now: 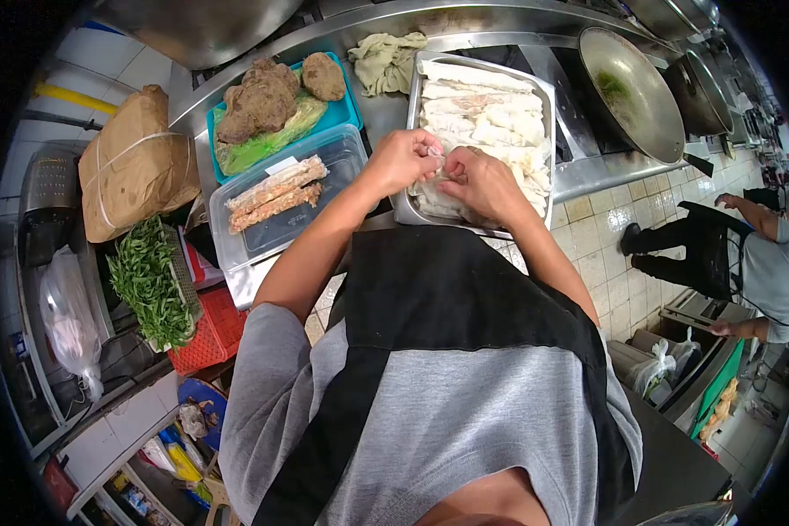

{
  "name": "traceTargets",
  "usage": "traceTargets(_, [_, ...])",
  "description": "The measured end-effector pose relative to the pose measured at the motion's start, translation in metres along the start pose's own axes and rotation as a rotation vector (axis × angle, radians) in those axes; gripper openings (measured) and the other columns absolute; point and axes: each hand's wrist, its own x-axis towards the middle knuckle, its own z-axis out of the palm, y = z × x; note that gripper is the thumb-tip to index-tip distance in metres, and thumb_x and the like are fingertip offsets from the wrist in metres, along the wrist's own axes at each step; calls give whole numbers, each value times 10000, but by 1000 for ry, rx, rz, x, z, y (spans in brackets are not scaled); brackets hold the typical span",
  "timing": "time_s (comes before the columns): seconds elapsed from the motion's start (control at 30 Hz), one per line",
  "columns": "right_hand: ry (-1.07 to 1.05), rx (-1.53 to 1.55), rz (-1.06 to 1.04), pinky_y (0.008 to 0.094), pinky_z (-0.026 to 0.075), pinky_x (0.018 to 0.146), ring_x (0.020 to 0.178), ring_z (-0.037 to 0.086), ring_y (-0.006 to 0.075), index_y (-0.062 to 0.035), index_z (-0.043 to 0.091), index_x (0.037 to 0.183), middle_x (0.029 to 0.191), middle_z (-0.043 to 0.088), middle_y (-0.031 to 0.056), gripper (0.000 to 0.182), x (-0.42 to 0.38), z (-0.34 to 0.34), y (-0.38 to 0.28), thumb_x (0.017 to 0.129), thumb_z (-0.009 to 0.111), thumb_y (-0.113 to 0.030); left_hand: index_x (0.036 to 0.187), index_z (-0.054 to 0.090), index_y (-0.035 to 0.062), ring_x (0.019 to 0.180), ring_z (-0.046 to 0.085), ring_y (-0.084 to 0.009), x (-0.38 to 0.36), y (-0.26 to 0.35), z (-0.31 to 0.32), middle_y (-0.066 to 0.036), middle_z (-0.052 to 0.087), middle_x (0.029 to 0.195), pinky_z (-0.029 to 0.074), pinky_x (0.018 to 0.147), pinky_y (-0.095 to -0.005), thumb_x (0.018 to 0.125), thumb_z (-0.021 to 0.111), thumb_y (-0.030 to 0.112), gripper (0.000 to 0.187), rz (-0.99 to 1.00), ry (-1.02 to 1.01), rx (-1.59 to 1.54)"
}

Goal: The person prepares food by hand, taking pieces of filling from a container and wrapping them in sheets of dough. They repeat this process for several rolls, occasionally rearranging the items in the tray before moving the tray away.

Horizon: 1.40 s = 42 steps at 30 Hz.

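Observation:
My left hand (pixel 401 164) and my right hand (pixel 486 186) meet over the near left part of a deep metal tray (pixel 548 131). Rows of pale, whitish rolls (pixel 482 103) fill the tray, some with a rough, flaky surface. Between my fingertips is a small whitish-pink piece (pixel 436 152), which both hands pinch; what exactly it is I cannot make out. Left of the tray stands a clear plastic container (pixel 342 145) holding a few orange-and-white coated rolls (pixel 276 195).
Behind the container, a turquoise tray (pixel 346 112) carries large brown lumps (pixel 259 101) and green leaves. A crumpled cloth (pixel 387 63) lies beside the metal tray. At right rests a big wok (pixel 631 96). Leafy greens (pixel 153 285) and a paper-wrapped bundle (pixel 140 167) sit left. Another person (pixel 728 254) stands at right.

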Motion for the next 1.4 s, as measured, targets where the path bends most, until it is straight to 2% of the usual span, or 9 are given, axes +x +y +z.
traceTargets(0.23, [-46, 92, 173, 403, 519, 677, 702, 658, 335, -11, 680, 848, 767, 690, 159, 222, 6, 0, 10, 818, 688, -230, 1048, 633, -13, 721, 633, -126, 12, 19, 1, -78, 681, 792, 503, 672, -285, 827, 626, 67, 235, 120, -99, 221])
traceTargets(0.33, [-90, 154, 159, 384, 513, 640, 654, 666, 295, 3, 688, 851, 705, 682, 157, 215, 9, -4, 21, 834, 649, -208, 1093, 648, -3, 751, 631, -137, 18, 16, -4, -85, 694, 820, 499, 708, -299, 848, 600, 84, 265, 207, -98, 179])
traceTargets(0.43, [-163, 299, 228, 290, 465, 582, 593, 592, 118, 14, 690, 872, 670, 655, 72, 179, 10, -11, 20, 865, 634, -155, 1137, 667, 21, 758, 631, -136, 16, 22, -11, -100, 702, 851, 501, 714, -301, 870, 582, 79, 287, 219, -89, 340])
traceTargets(0.63, [-281, 527, 258, 256, 466, 621, 656, 584, 94, 30, 681, 933, 782, 670, 35, 168, 15, -11, 43, 903, 593, -110, 1166, 678, 52, 759, 633, -132, 18, -2, -6, -111, 696, 849, 502, 713, -310, 886, 616, 103, 292, 187, -152, 248])
traceTargets(0.73, [-287, 642, 261, 247, 468, 635, 680, 575, 88, 24, 669, 969, 809, 663, 27, 191, 15, -12, 46, 903, 620, -148, 1120, 682, 22, 741, 620, -126, 15, -2, -4, -90, 700, 847, 494, 683, -300, 883, 646, 120, 259, 212, -161, 415])
traceTargets(0.83, [-248, 575, 338, 255, 476, 633, 679, 580, 92, 14, 665, 960, 810, 665, 31, 234, 12, -15, 32, 874, 679, -203, 1004, 703, 35, 783, 682, -248, 15, 9, -6, -141, 712, 865, 515, 729, -363, 837, 686, 235, 261, 84, -179, 336])
traceTargets(1.03, [-87, 140, 218, 302, 484, 621, 662, 590, 142, 20, 645, 935, 717, 632, 74, 293, -1, -3, 9, 802, 743, -223, 955, 697, 26, 746, 662, -186, 23, -12, -3, -95, 710, 839, 513, 694, -332, 851, 685, 225, 225, 65, -199, 217])
traceTargets(1.23, [-72, 369, 264, 280, 425, 557, 608, 530, 112, 13, 629, 830, 658, 593, 39, 204, 1, 0, 23, 868, 665, -184, 998, 662, -18, 702, 547, -73, 16, -15, -5, -6, 630, 830, 468, 631, -248, 926, 641, 140, 175, 10, -301, -126])
traceTargets(1.4, [-69, 495, 323, 255, 379, 524, 580, 481, 74, -5, 630, 795, 632, 557, -7, 227, 5, 3, 24, 918, 630, -195, 1007, 672, -15, 743, 577, -71, 18, -13, -9, -4, 641, 838, 488, 671, -241, 917, 645, 114, 160, 6, -373, -32])
